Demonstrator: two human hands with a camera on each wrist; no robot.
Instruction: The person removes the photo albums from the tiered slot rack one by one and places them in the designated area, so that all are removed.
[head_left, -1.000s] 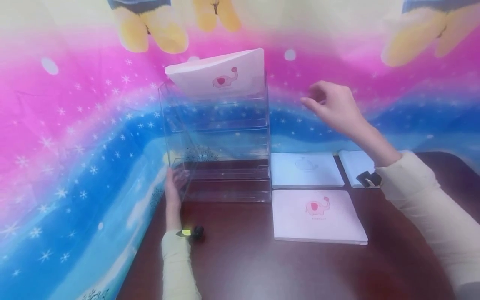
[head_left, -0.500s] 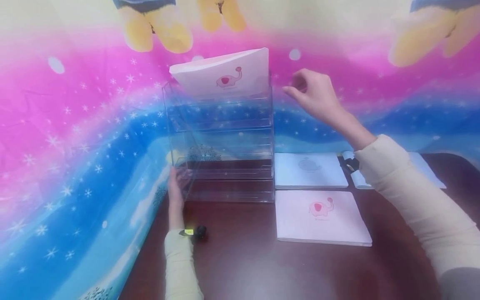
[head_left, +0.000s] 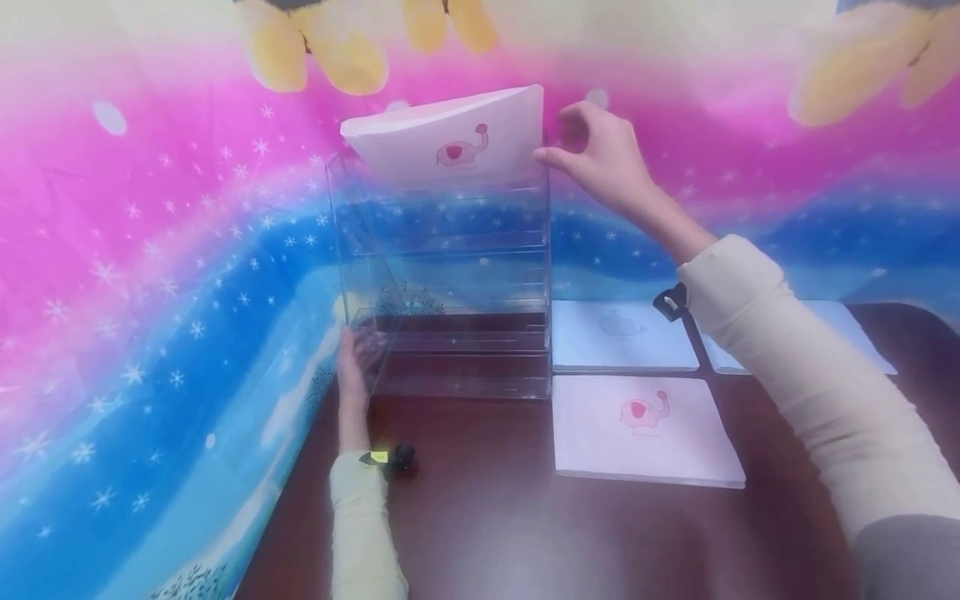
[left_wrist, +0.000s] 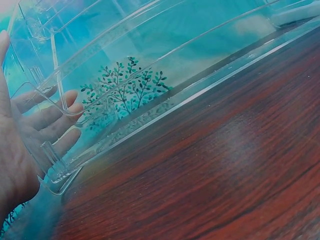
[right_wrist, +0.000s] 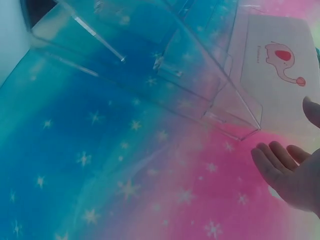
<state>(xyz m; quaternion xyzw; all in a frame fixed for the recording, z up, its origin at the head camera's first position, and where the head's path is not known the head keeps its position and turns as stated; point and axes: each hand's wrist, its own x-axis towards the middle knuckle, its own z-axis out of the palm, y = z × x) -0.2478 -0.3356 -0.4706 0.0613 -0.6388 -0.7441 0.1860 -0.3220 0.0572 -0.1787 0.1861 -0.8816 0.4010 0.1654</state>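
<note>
A clear plastic display rack (head_left: 471,387) with several tiers stands on the table. In its top tier leans a notebook (head_left: 401,157) with a pink elephant on the cover, its upper edge gaping. My left hand (head_left: 354,371) rests against the rack's lower left side; in the left wrist view the fingers (left_wrist: 65,142) show through the plastic, extended. Beside the notebook's upper right edge is my right hand (head_left: 611,162), thumb and fingers apart, holding nothing. Its thumb tip overlaps that edge in the head view; whether it touches, I cannot tell.
Another elephant notebook (head_left: 600,454) lies flat right of the rack. Behind it lie a pale blue notebook with a whale (head_left: 581,333) and, farther right, another pale notebook (head_left: 847,333), partly behind my right sleeve. A patterned cloth (head_left: 187,275) hangs behind the table.
My right hand has moved left, and slightly up, from open space to the upper right edge of the notebook in the rack. The left hand stays at the rack's side.
</note>
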